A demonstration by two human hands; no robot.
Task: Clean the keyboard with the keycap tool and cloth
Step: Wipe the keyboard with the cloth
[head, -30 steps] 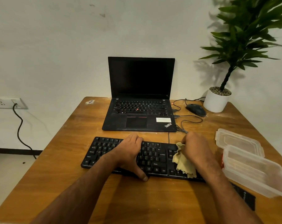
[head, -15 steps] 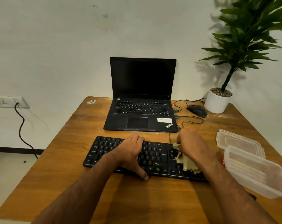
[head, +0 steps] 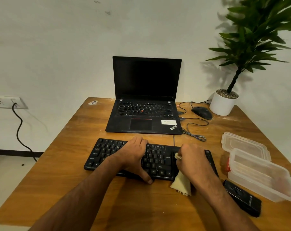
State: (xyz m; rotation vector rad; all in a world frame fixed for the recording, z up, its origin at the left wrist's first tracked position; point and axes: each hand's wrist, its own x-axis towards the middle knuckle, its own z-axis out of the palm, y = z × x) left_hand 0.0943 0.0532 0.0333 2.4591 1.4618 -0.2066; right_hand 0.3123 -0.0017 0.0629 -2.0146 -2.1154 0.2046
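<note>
A black keyboard (head: 108,152) lies on the wooden table (head: 58,189) in front of me. My left hand (head: 134,157) rests flat across its middle keys, with the thumb hooked over the front edge. My right hand (head: 193,162) is closed around a pale yellow cloth (head: 182,184) and presses it on the right part of the keyboard. One end of the cloth hangs down over the front edge onto the table. I see no keycap tool.
An open black laptop (head: 144,114) stands behind the keyboard, with a mouse (head: 201,112) and cables to its right. A potted plant (head: 224,102) is at the back right. Two clear plastic containers (head: 258,172) and a black flat case (head: 243,199) lie to the right.
My right hand with the cloth has moved down and slightly left over the right end of the keyboard, and the cloth now trails over the front edge. My left hand has stayed put.
</note>
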